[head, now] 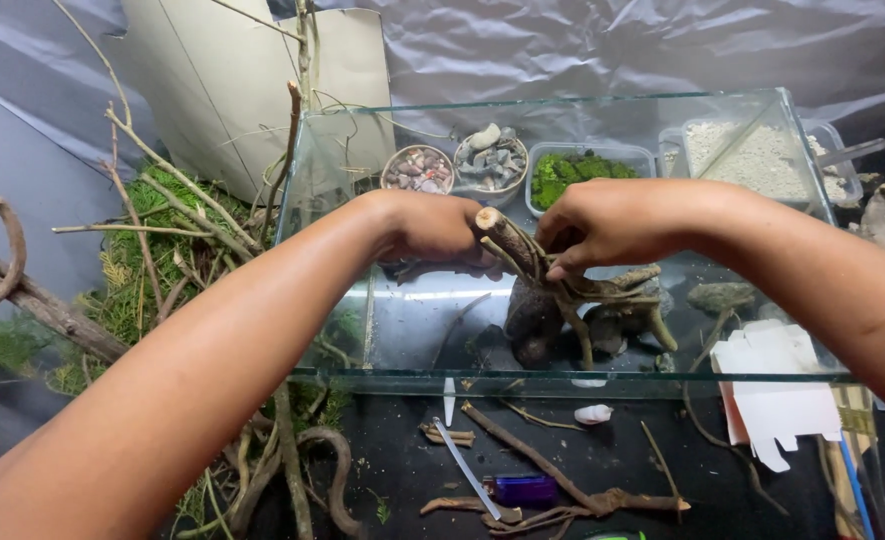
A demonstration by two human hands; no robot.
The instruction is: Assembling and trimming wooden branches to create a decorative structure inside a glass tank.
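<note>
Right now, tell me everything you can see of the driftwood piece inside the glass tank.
The driftwood piece is brown, gnarled wood with several stubby branches, one thick cut-ended limb pointing up and to the left. It stands inside the glass tank, against a dark rock at its base. The left hand touches the upper limb's end; the right hand grips the wood from above, fingers pressed on a branch. How it is fixed to the rock cannot be seen.

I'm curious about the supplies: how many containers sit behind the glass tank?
4, in a row behind the glass tank: a round bowl of reddish pebbles, a round bowl of grey stones, a rectangular tub of green moss, and a tub of pale sand. Others may be hidden.
</note>
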